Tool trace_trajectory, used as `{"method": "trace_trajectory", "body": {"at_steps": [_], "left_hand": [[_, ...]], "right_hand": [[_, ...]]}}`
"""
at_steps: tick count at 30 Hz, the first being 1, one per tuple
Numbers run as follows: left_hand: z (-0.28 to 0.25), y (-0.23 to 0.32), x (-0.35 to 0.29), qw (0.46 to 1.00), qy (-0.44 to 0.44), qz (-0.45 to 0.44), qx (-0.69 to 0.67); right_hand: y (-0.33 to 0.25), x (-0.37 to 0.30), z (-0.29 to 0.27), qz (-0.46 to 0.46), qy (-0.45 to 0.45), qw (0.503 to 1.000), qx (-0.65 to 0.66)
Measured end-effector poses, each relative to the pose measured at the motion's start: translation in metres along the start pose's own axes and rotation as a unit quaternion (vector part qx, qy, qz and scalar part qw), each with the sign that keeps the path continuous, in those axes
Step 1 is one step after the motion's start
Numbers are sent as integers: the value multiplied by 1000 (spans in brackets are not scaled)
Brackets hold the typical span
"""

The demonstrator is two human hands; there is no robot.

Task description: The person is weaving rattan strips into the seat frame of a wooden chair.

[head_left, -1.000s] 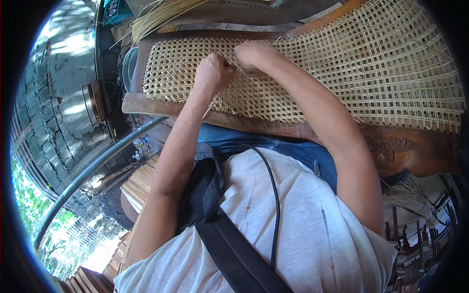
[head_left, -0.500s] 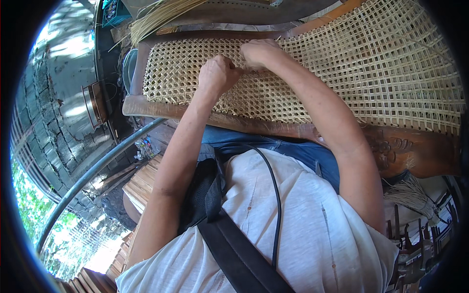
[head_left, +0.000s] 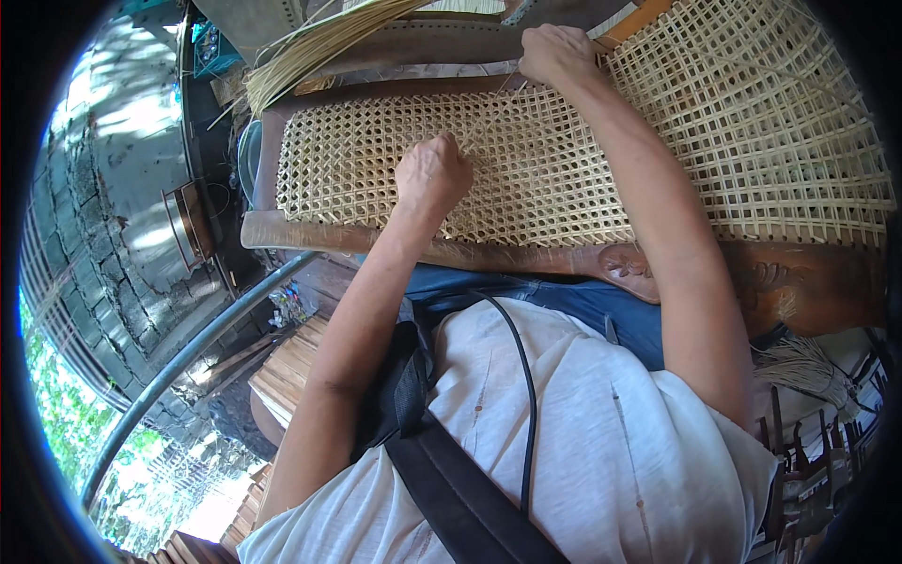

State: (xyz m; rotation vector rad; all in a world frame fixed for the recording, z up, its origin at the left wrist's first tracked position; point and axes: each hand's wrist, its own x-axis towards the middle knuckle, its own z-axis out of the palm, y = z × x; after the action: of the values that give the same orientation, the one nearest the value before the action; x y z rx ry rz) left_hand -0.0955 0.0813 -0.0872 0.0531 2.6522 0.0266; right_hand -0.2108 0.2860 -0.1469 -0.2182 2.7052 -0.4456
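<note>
A cane-woven seat panel (head_left: 348, 146), with pale open mesh in a wooden frame (head_left: 310, 231), lies across in front of me. My left hand (head_left: 433, 176) is closed in a fist low over the mesh, left of its middle; its curled fingers hide what they hold, if anything. My right hand (head_left: 559, 54) is raised beyond the frame's far rail, fingers closed and bent down. Whatever it pinches is too thin or hidden to make out. Short loose cane ends stick up at the far rail between the hands.
A bundle of loose cane strands (head_left: 324, 58) lies at the far left, beside another drilled wooden frame part (head_left: 413, 49). A metal tube (head_left: 202, 338) curves along my left. Stacked wood pieces (head_left: 291, 367) stand near my left elbow. More strands (head_left: 803, 371) hang at the right.
My right hand has moved away from the left, up and to the right, past the far rail. My left hand has shifted slightly nearer and to the right, still closed.
</note>
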Motion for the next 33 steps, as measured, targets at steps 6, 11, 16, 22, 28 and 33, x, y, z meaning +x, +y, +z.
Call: {"method": "trace_trajectory", "body": {"at_steps": [6,11,16,22,28,33], "left_hand": [[-5,-12,50,953,58,132,-266],[-18,1,51,870,15,45,-490],[-33,-20,32,974,-68,-89,-196],[-31,-20,26,992,-23,-79,-94],[-30,-6,28,997,-3,-67,-48],[-15,-23,35,997,-11,-56,-43]], "right_hand": [[-3,-32,-46,21,35,998,49],[-21,-53,-65,24,-3,989,147],[-46,-46,9,-92,-112,982,122],[-72,-51,26,-118,-131,980,95],[-87,-51,18,-122,-144,979,83],[-88,-31,25,-152,-139,976,68]]}}
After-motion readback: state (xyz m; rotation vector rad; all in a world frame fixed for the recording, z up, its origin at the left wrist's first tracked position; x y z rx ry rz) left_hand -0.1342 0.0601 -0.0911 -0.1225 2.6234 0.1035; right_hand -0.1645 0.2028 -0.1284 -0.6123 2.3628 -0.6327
